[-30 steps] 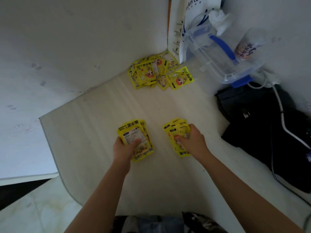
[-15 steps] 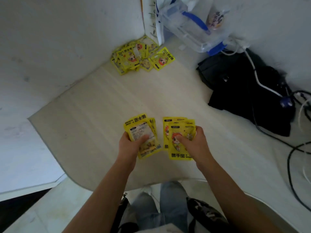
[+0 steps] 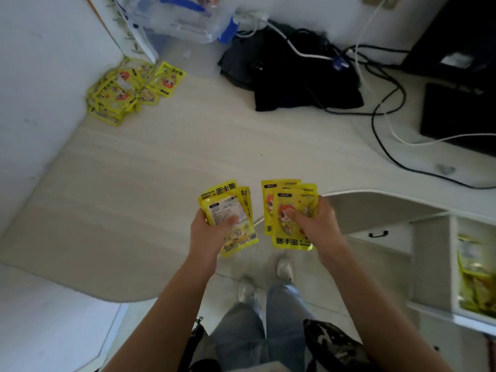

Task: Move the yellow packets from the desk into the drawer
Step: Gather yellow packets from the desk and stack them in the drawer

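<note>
Head view is filled mostly by the pale wood-grain table [image 3: 166, 167], whose near edge curves across the lower part of the scene. At the right, below the table's edge, an open white drawer [image 3: 453, 264] is seen, with yellow packets in the drawer [image 3: 475, 285] already lying inside, blurred. On the far right of the table a dark bag [image 3: 300, 84] is spread, crossed by black and white cables [image 3: 386, 108]. A clear plastic box [image 3: 188, 20] with blue parts is set at the far edge, close to the corner of the walls. A loose pile of yellow packets [image 3: 126, 89] is left on the table in the far left corner, against the wall and well apart from the hands. Pale trousers and light shoes [image 3: 285, 268] are seen on the tiled floor below.

Above the near edge of the table, a small fan of yellow packets [image 3: 228, 210] is gripped by the left hand [image 3: 210, 232], printed back upward, the thumb pressed across the top one. Just beside it, a second fan of packets [image 3: 288, 210] with a cartoon figure on the front is gripped by the right hand [image 3: 315, 224], thumb on top and fingers curled behind. The two bundles are held near each other without touching.
</note>
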`<state>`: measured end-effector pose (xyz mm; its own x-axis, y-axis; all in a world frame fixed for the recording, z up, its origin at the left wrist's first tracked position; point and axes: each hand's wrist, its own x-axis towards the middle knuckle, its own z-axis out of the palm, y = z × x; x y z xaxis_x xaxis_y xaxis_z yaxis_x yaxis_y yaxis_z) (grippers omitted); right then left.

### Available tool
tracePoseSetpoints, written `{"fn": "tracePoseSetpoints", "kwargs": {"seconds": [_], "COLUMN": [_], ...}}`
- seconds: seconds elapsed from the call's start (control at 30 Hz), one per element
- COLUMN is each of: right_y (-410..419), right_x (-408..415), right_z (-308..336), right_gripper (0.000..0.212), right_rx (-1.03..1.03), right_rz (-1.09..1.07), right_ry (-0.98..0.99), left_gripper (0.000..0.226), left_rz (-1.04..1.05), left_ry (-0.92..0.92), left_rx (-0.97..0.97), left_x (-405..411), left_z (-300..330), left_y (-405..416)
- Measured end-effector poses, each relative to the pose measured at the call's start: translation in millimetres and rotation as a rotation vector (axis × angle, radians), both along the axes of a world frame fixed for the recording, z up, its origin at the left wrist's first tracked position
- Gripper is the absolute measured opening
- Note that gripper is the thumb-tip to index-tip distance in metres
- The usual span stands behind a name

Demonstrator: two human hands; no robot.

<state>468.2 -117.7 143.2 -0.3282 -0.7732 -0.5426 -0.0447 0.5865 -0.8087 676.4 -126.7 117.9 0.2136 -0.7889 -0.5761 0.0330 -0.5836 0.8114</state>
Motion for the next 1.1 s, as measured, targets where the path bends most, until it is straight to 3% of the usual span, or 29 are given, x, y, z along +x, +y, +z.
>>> {"fn": "tracePoseSetpoints", "kwargs": {"seconds": [0.47,0.83,1.1], "right_y": [157,298,351], "right_x": [-147,-298,-386], "right_z": [4,-6,-21], "right_gripper": [0.025,0.031,0.032], "right_rx": [-0.042,-0.023,-0.001], "right_rz": [-0.346,-0.469,-0.61], "right_ry": [-0.047,-0.023,-0.036], "left_gripper": [0.026,0.033,0.041], "left_rz": [-0.438,-0.562,-0.596], "left_ry": [0.006,-0.016,-0.016], "left_rx": [-0.074,-0.041,-0.012], "left_x": [-166,-348,-447], "left_z": [13,-9,-20], "left_y": [75,196,229]}}
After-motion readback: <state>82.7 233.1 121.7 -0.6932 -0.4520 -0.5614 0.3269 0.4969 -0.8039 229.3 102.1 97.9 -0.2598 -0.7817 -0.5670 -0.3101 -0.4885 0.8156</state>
